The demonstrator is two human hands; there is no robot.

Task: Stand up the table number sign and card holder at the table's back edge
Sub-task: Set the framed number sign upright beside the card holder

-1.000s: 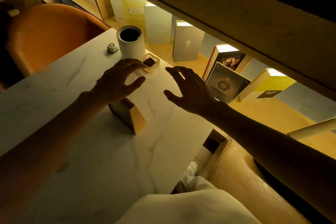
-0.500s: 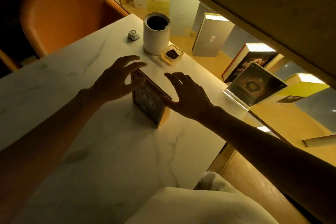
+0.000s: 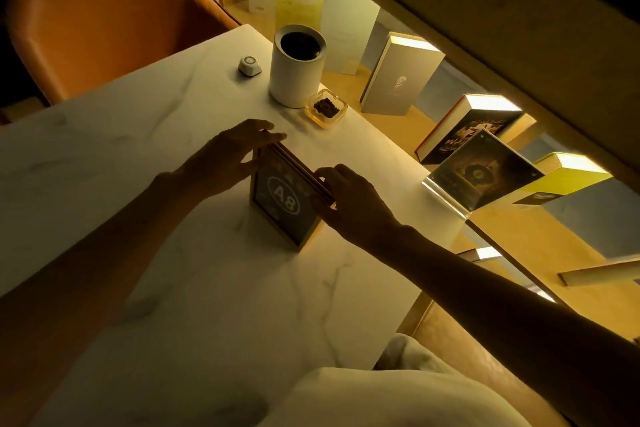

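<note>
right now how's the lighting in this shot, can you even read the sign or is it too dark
Head view: dim, warm amber light from the bookshelf strip; both arms are near-silhouettes. The table number sign sits shaded between the left hand and right hand, yet "A8" reads clearly. Wide-angle bending tilts the table edges.

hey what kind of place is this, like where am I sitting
Probably a book café or a restaurant with a reading corner. The marble table carries a numbered sign reading A8, a small call button and an acrylic card holder, and books stand face-out on a lit shelf beside it.
</note>
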